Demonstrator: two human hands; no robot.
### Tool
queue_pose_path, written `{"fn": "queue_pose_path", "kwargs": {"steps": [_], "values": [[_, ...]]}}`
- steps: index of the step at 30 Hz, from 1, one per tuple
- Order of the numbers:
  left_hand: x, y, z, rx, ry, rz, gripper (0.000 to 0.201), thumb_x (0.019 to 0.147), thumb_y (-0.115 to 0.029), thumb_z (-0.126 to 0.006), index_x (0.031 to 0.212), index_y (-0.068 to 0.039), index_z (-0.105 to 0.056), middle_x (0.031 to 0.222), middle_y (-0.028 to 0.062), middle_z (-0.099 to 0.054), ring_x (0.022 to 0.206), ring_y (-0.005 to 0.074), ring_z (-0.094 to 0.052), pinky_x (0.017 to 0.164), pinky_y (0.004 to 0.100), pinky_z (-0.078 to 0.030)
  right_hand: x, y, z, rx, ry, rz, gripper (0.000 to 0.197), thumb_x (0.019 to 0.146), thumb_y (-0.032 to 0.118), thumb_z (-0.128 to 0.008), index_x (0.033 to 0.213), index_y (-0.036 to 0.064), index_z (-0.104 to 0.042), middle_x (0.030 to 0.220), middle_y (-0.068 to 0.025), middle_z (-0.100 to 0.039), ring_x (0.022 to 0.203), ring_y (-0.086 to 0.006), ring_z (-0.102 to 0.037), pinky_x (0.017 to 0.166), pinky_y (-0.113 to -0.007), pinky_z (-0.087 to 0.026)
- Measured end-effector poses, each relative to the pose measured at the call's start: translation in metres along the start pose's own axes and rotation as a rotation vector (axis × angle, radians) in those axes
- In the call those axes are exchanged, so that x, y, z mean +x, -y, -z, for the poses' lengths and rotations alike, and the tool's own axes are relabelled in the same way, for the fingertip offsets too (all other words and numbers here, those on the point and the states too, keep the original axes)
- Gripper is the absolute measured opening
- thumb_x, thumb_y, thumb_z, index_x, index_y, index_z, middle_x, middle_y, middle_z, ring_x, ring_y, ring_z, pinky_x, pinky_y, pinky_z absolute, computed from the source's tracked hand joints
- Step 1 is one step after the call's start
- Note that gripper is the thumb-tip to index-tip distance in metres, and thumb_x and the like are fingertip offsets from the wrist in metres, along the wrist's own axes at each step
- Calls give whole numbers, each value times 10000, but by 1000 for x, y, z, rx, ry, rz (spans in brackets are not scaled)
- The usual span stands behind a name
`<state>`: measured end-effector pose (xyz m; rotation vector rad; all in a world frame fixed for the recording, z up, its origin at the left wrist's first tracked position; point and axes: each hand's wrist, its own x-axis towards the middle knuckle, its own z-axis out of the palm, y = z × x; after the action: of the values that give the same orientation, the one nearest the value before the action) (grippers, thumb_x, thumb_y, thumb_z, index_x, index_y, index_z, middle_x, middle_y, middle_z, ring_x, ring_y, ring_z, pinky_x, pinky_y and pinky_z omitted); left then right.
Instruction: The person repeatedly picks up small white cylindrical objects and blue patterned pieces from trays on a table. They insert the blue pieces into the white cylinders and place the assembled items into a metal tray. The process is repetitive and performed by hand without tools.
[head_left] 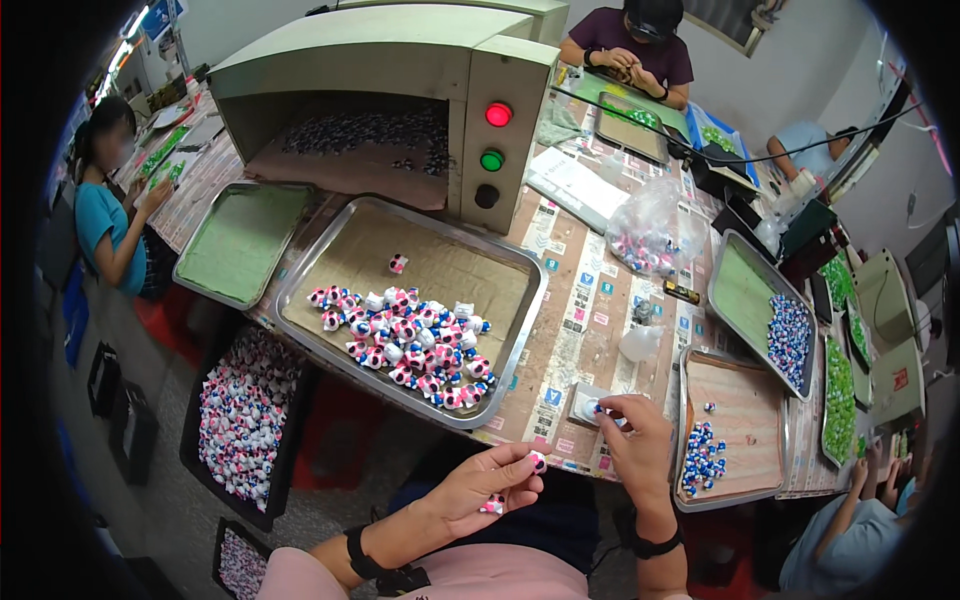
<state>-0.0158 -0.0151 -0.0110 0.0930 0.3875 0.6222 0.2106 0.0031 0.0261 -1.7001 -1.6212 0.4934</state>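
My left hand (pixel 490 488) is closed, palm partly up. Thumb and forefinger pinch a small pink, white and black toy head (pixel 538 462), while a second toy head (pixel 492 504) lies against the lower fingers. Just right of it, my right hand (pixel 637 440) has its fingertips pinched on a small blue-and-white piece (pixel 598 408), mostly hidden by the fingers. That piece is at a small pale square pad (pixel 583 398) near the table edge. Ahead of my left hand, a metal tray (pixel 530 330) carries a heap of such toy heads.
A tunnel-shaped machine (pixel 380 60) stands behind the tray. Right of my hands are a lined tray (pixel 750 440) of blue-and-white pieces and a tilted green tray (pixel 740 275). A plastic bag (pixel 655 225), a white bottle (pixel 640 343) and a black crate (pixel 285 490) are nearby. Other people sit around.
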Motion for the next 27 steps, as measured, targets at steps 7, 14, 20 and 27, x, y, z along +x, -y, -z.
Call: {"fn": "queue_pose_path", "kwargs": {"steps": [7, 14, 20, 27], "values": [[-2, -3, -9, 8, -58, 16, 427, 979, -130, -549, 1382, -38, -441, 1170, 109, -608, 955, 149, -649, 792, 246, -575, 4, -4, -5, -117, 32, 78, 117, 760, 21, -702, 874, 32, -682, 872, -113, -655, 851, -307, -618, 767, -394, -478], [4, 4, -2, 46, -85, -11, 403, 980, -136, -549, 1364, -46, -462, 1082, 91, -613, 970, 155, -646, 806, 260, -573, -6, 10, 3, -31, -23, 108, 158, 751, -12, -718, 902, 27, -696, 866, -86, -671, 754, -172, -629, 618, -268, -474], [4, 3, -3, 47, -85, 1, 392, 974, -133, -558, 1352, -63, -485, 1074, 68, -626, 979, 159, -648, 799, 260, -577, -33, 35, 8, 360, 105, -64, 183, 764, -11, -731, 942, 18, -703, 926, -89, -675, 779, -140, -643, 645, -242, -493], [9, 8, -1, 50, -75, 1, 362, 968, -122, -568, 1320, -57, -516, 1106, 85, -636, 978, 168, -659, 799, 267, -583, -48, 34, 5, 521, 191, -157, 216, 772, -46, -735, 980, -17, -686, 977, -84, -646, 842, -115, -626, 703, -228, -505]]}}
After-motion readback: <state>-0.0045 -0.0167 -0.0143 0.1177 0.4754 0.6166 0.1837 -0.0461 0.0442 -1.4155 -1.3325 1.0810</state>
